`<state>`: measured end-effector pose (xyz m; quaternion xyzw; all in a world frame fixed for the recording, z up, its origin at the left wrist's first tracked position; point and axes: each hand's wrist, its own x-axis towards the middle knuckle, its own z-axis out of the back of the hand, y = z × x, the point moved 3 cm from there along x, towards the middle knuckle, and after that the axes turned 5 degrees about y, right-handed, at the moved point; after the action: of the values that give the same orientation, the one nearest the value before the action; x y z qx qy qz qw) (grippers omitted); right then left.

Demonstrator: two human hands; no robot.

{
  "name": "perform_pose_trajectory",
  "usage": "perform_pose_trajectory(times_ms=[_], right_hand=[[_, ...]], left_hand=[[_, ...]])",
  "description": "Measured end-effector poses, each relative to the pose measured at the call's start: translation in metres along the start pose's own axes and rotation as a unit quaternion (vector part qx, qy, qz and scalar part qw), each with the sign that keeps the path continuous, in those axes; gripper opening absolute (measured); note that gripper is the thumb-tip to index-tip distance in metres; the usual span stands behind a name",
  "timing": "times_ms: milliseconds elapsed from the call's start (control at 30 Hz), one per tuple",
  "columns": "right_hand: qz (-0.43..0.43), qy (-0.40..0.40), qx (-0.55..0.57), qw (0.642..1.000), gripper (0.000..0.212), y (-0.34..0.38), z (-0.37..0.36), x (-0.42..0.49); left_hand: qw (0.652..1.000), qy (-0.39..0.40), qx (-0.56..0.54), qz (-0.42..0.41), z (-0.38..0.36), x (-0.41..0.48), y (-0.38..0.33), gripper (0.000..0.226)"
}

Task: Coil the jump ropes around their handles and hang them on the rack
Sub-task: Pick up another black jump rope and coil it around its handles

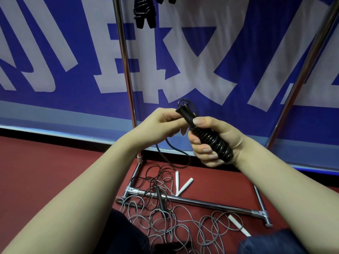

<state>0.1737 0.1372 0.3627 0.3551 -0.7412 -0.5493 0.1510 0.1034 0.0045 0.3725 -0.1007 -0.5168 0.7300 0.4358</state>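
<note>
My right hand (214,142) grips the black jump rope handles (207,136), with black rope coiled thickly round them. My left hand (165,123) pinches the rope at the upper end of the handles, where a small loop sticks up. A loose length of the black rope (170,154) hangs from the hands to the floor. A coiled black jump rope (145,11) hangs from the rack at the top of the view. Below my hands lies a tangle of grey and black ropes (165,217) with white handles (185,186) and a black handle (161,200).
The chrome rack has an upright pole (126,70) on the left, another upright pole (300,74) on the right, and a base bar (201,203) on the red floor. A blue and white banner (183,61) covers the wall behind. My knees show at the bottom edge.
</note>
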Motion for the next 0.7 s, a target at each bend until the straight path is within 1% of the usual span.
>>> perform_pose_trajectory(times_ms=[133, 200, 267, 333, 367, 433, 467, 500, 533, 600, 633, 700], right_hand=[[0.029, -0.028, -0.008, 0.999, 0.049, 0.008, 0.001, -0.004], [0.044, -0.047, -0.01, 0.998, 0.051, 0.01, 0.002, -0.005], [0.062, -0.058, -0.011, 0.996, 0.052, 0.012, 0.002, -0.007], [0.08, -0.082, -0.028, 0.993, 0.047, 0.014, 0.003, -0.01], [0.09, -0.102, -0.048, 0.989, 0.038, 0.015, 0.004, -0.012], [0.108, -0.163, -0.083, 0.977, 0.017, 0.017, 0.006, -0.011], [0.114, -0.198, -0.093, 0.969, 0.014, 0.018, 0.007, -0.01], [0.117, -0.236, -0.103, 0.959, 0.013, 0.019, 0.009, -0.009], [0.119, -0.279, -0.118, 0.946, 0.013, 0.02, 0.013, -0.008], [0.116, -0.356, -0.154, 0.915, 0.014, 0.024, 0.02, -0.011], [0.109, -0.382, -0.176, 0.901, 0.016, 0.025, 0.023, -0.013], [0.085, -0.414, -0.233, 0.876, 0.019, 0.026, 0.026, -0.015]], left_hand=[[0.987, -0.025, 0.148, -0.053, -0.011, 0.001, 0.0, 0.019], [0.981, -0.023, 0.176, -0.08, -0.016, 0.002, -0.003, 0.021], [0.98, -0.024, 0.173, -0.095, -0.016, 0.003, -0.008, 0.025], [0.985, -0.016, 0.159, -0.067, -0.015, 0.004, -0.009, 0.021], [0.99, -0.008, 0.134, -0.039, -0.014, 0.005, -0.01, 0.022], [0.999, 0.001, 0.042, 0.025, -0.014, 0.005, -0.009, 0.025], [0.999, 0.004, 0.014, 0.05, -0.014, 0.005, -0.009, 0.023], [0.998, 0.008, 0.015, 0.06, -0.013, 0.006, -0.01, 0.021], [0.997, 0.012, 0.039, 0.06, -0.013, 0.007, -0.01, 0.019], [0.991, 0.013, 0.119, 0.056, -0.012, 0.007, -0.012, 0.019], [0.987, 0.007, 0.146, 0.068, -0.011, 0.007, -0.01, 0.019], [0.981, -0.008, 0.165, 0.104, -0.008, 0.008, -0.007, 0.017]])
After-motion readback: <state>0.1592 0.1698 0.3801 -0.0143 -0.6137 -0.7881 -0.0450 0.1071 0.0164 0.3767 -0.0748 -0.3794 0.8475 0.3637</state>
